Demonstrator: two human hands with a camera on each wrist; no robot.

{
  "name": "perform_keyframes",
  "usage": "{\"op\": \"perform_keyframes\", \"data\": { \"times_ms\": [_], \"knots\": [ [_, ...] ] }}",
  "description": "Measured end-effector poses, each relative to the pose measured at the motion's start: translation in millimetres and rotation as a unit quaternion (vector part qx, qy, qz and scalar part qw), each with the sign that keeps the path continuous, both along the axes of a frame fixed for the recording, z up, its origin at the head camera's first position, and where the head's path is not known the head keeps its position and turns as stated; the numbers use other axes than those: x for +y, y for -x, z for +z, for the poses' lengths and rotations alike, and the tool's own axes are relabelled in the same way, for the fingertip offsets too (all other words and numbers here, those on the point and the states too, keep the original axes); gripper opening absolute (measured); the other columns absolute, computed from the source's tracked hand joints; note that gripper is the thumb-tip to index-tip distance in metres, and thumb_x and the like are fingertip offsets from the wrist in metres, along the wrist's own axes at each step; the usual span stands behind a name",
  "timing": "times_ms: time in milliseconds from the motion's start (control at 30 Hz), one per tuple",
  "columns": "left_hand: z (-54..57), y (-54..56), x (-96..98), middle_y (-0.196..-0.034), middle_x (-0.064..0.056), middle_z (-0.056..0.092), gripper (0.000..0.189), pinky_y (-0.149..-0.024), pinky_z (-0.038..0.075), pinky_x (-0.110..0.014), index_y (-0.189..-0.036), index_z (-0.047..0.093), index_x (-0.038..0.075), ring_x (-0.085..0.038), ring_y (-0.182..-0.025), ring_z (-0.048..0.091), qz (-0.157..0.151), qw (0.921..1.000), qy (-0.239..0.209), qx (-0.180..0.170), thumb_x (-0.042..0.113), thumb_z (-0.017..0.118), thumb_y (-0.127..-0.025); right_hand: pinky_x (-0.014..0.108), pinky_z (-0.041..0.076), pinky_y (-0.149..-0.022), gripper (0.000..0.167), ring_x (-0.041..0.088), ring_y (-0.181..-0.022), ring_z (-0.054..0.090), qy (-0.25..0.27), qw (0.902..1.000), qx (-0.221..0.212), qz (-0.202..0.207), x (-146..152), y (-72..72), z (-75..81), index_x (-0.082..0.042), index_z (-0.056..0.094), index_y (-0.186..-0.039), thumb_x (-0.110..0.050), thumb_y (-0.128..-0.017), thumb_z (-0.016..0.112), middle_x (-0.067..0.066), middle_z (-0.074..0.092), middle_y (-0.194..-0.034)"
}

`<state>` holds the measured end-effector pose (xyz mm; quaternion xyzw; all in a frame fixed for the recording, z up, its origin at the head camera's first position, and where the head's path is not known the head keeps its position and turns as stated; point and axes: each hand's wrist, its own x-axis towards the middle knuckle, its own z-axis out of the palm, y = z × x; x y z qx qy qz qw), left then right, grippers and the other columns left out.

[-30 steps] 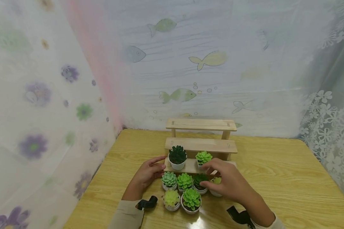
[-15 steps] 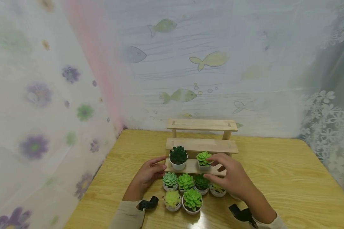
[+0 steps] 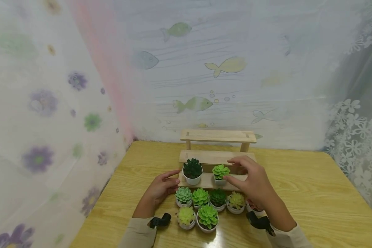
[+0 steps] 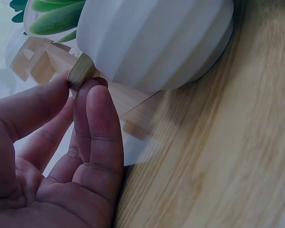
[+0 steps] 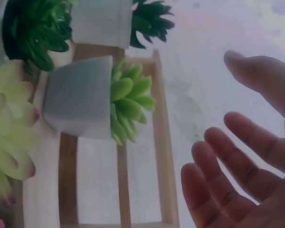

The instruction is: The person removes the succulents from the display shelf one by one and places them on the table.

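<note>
My left hand (image 3: 161, 187) pinches the left end of the lowest board of a three-step wooden plant stand (image 3: 218, 135); the left wrist view shows the board's end (image 4: 81, 71) between thumb and fingers. On that step stand a dark green potted succulent (image 3: 193, 169) at the left and a light green potted succulent (image 3: 220, 172) near the middle. My right hand (image 3: 255, 179) is beside the light green one, thumb and fingers apart, holding nothing. In the right wrist view, a gap shows between the hand (image 5: 242, 175) and the light green succulent's white pot (image 5: 80, 97).
In front of the stand, several potted succulents stand in a row, among them a dark green one (image 3: 218, 197) and a yellowish one (image 3: 236, 200). Nearer are a yellow-green one (image 3: 186, 216) and a bright green one (image 3: 207, 217). A reddish one (image 3: 255, 206) is partly behind the right wrist.
My right hand has drawn back from the light green succulent, moving right and up with its fingers spreading. The succulent stays on the lowest step. My left hand has stayed in place.
</note>
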<state>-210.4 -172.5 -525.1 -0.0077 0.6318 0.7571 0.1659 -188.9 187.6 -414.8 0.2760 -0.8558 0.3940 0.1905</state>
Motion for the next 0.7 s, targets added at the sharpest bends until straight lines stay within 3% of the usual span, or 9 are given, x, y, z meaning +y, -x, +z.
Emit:
{"op": "perform_keyframes", "data": {
  "times_ms": [167, 467, 700],
  "knots": [
    [-1.4, 0.9, 0.4, -0.096, 0.000, 0.075, 0.054, -0.076, 0.062, -0.030, -0.152, 0.052, 0.008, -0.013, -0.082, 0.072, 0.004, 1.0000, 0.000, -0.002, 0.006, 0.067, -0.100, 0.047, 0.062, -0.081, 0.051, 0.026, -0.103, 0.070, 0.016, 0.9974, -0.068, -0.017, 2, 5.1, 2.7, -0.020, 0.068, -0.129, -0.026, -0.083, 0.090, 0.008, 0.067, -0.122],
    [-0.4, -0.4, -2.7, -0.096, 0.001, 0.074, 0.056, -0.076, 0.061, -0.030, -0.153, 0.050, 0.006, -0.013, -0.081, 0.071, 0.001, 0.9999, 0.010, 0.005, 0.006, 0.067, -0.100, 0.047, 0.061, -0.088, 0.070, 0.031, -0.113, 0.069, 0.044, 0.9825, -0.178, -0.034, -5, 12.5, -12.0, -0.015, 0.061, -0.141, -0.040, -0.083, 0.088, 0.010, 0.061, -0.137],
    [-1.2, 1.2, -2.4, -0.098, 0.001, 0.073, 0.058, -0.077, 0.061, -0.030, -0.155, 0.047, 0.004, -0.013, -0.083, 0.071, -0.017, 0.9998, 0.005, 0.010, 0.008, 0.067, -0.101, 0.046, 0.059, -0.093, 0.084, 0.030, -0.120, 0.067, 0.025, 0.9800, -0.192, -0.046, -15, 15.5, -28.4, -0.012, 0.057, -0.146, -0.045, -0.077, 0.091, 0.010, 0.060, -0.138]
  ]
}}
